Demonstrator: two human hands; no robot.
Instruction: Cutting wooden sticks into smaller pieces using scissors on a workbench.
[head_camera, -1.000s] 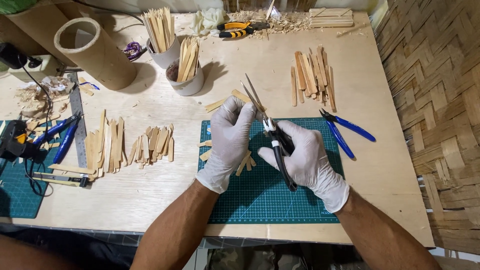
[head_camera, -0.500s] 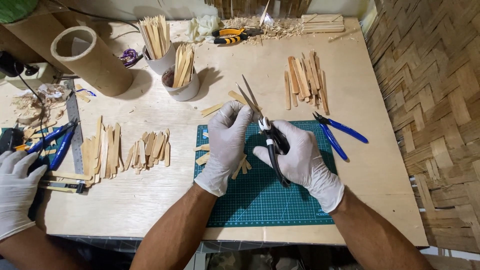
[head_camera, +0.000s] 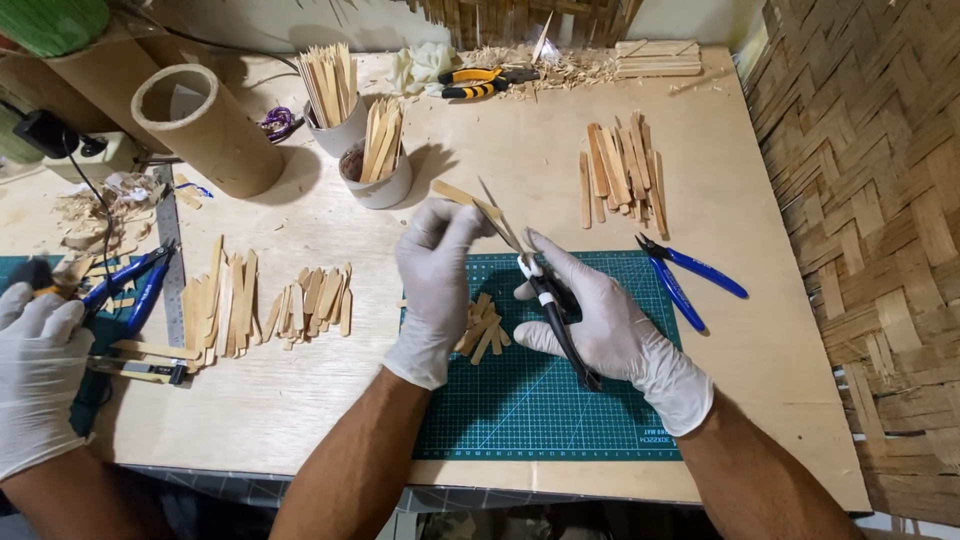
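A thin wooden strip (head_camera: 468, 199) is pinched between the fingertips of the gloved left hand (head_camera: 432, 285), up over the top edge of the green cutting mat (head_camera: 560, 400). Black-handled scissors (head_camera: 545, 290) are gripped in the right hand (head_camera: 600, 320), fingers wrapped round the handles, blades parted and set against the strip's end (whether the blades are actually biting into the wood can't be made out). A small heap of cut wood pieces (head_camera: 483, 328) is lying on the mat just under the left hand, partly hidden by it.

Plenty of clutter is spread around. Blue pliers (head_camera: 690, 280) are parked just right of the mat, with a row of longer wood strips (head_camera: 622, 175) above them. Two white cups (head_camera: 380, 180) stuffed with sticks are standing behind the hands, next to a cardboard tube (head_camera: 205, 130) lying on its side. More sorted strips (head_camera: 265, 305) are laid out left of the mat, well apart from the hands. Yellow-handled pliers (head_camera: 475, 82) are left at the back among shavings. At the far left edge another person's gloved hand (head_camera: 38, 370) is seen near a second pair of blue cutters (head_camera: 130, 290).
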